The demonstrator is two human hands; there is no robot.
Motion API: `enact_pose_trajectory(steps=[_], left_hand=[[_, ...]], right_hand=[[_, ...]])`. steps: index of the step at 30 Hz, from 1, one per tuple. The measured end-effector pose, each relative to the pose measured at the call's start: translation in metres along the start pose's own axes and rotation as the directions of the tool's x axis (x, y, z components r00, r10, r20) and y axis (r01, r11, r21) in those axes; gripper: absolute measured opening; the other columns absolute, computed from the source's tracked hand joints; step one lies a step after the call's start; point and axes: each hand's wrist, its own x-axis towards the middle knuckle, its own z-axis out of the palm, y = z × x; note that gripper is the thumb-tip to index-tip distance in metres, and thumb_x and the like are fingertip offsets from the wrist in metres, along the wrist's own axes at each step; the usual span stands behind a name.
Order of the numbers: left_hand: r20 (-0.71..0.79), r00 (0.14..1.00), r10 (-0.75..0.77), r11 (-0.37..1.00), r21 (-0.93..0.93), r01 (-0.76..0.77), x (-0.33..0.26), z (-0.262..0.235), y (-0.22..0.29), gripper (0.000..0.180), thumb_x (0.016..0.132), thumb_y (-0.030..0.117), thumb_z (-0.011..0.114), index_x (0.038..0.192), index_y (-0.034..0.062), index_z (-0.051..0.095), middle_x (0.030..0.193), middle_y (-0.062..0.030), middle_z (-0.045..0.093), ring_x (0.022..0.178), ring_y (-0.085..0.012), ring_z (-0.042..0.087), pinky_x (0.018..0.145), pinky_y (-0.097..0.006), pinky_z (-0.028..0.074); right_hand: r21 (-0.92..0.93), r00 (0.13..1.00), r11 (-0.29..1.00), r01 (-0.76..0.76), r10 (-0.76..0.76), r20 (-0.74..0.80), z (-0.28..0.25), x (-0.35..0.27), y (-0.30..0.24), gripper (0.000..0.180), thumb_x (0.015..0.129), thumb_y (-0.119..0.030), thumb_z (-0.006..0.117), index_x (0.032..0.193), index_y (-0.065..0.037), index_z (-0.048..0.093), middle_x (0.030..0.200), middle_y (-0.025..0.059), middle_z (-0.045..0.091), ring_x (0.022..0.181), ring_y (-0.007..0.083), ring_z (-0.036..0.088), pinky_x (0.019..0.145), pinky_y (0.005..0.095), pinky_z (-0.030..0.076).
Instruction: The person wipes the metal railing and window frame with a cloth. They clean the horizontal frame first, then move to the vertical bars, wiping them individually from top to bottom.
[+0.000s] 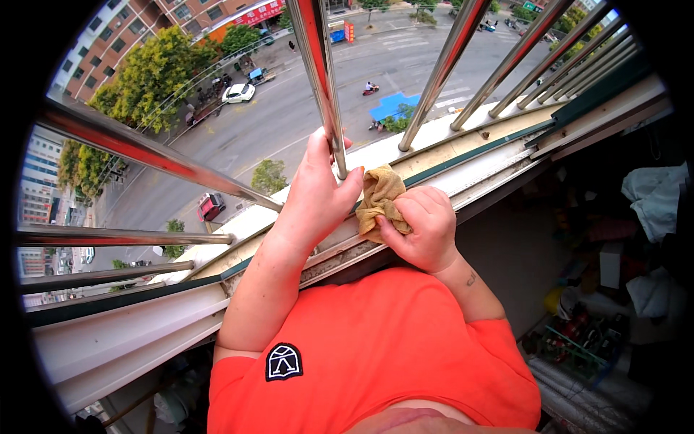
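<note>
A shiny metal railing bar (pixel 318 69) rises from the outer ledge in front of me. My left hand (pixel 316 189) grips it low down, with fingertips showing past its far side and the thumb near its base. Bunched in my right hand (pixel 428 223) is a crumpled tan cloth (pixel 381 189). The cloth lies over the window frame (pixel 336 249), just right of the bar's foot. My right fingers are curled on it, and part of it is hidden under them.
More metal bars (pixel 448 72) stand along the ledge on both sides. Beyond them, far below, is a street (pixel 289 108) with a white car (pixel 238 92) and a red vehicle (pixel 211 207). Indoors at right, white bags (pixel 656 199) and clutter sit in shadow.
</note>
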Motion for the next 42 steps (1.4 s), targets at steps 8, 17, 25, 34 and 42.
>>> enact_pose_trajectory(steps=[8, 17, 25, 34, 42], left_hand=[[0.014, 1.000, -0.011, 1.000, -0.017, 0.011, -0.002, -0.001, 0.000, 0.057, 0.089, 0.006, 0.069, 0.138, 0.0010, 0.040, 0.125, -0.0136, 0.058, 0.121, -0.0252, 0.059, 0.107, -0.041, 0.046], [0.014, 1.000, -0.014, 1.000, 0.011, 0.014, 0.000, -0.001, 0.002, 0.056, 0.090, 0.009, 0.069, 0.138, 0.0017, 0.041, 0.125, -0.0130, 0.058, 0.121, -0.0256, 0.058, 0.106, -0.041, 0.046], [-0.006, 1.000, -0.021, 1.000, 0.016, 0.021, 0.000, 0.002, 0.001, 0.057, 0.090, 0.009, 0.069, 0.138, 0.0023, 0.040, 0.124, -0.0129, 0.059, 0.121, -0.0256, 0.059, 0.106, -0.042, 0.046], [0.005, 1.000, 0.022, 1.000, -0.013, -0.022, -0.001, -0.001, 0.000, 0.056, 0.090, 0.006, 0.069, 0.138, 0.0022, 0.040, 0.125, -0.0123, 0.058, 0.122, -0.0260, 0.059, 0.106, -0.042, 0.047], [0.014, 1.000, 0.009, 1.000, -0.020, -0.008, -0.002, -0.001, 0.003, 0.056, 0.090, 0.008, 0.069, 0.138, 0.0024, 0.041, 0.125, -0.0124, 0.058, 0.122, -0.0257, 0.058, 0.106, -0.042, 0.046]], right_hand=[[-0.109, 0.989, 0.988, -0.106, 0.094, -0.111, -0.031, -0.005, 0.060, 0.019, 0.077, -0.009, 0.077, 0.074, -0.005, 0.058, 0.072, 0.0123, 0.059, 0.068, 0.0346, 0.058, 0.063, 0.0434, 0.045], [0.093, 0.778, 0.828, -0.553, 0.553, -0.298, -0.090, -0.009, 0.175, 0.021, 0.091, -0.018, 0.072, 0.085, 0.001, 0.065, 0.073, 0.0090, 0.062, 0.065, 0.0168, 0.057, 0.064, 0.0316, 0.049], [-0.136, 0.955, 0.950, -0.282, 0.264, -0.136, -0.032, -0.004, 0.057, 0.021, 0.080, -0.018, 0.076, 0.074, -0.004, 0.060, 0.072, 0.0126, 0.058, 0.069, 0.0341, 0.059, 0.064, 0.0440, 0.047], [0.070, 0.998, 0.998, -0.005, 0.000, 0.063, -0.004, 0.001, -0.001, 0.021, 0.071, -0.011, 0.079, 0.082, -0.003, 0.063, 0.081, 0.0129, 0.065, 0.074, 0.0342, 0.062, 0.068, 0.0419, 0.049], [-0.084, 0.937, 0.951, -0.296, 0.273, -0.216, -0.061, -0.012, 0.110, 0.013, 0.084, -0.012, 0.074, 0.083, -0.001, 0.067, 0.076, 0.0147, 0.063, 0.071, 0.0345, 0.062, 0.066, 0.0411, 0.049]])
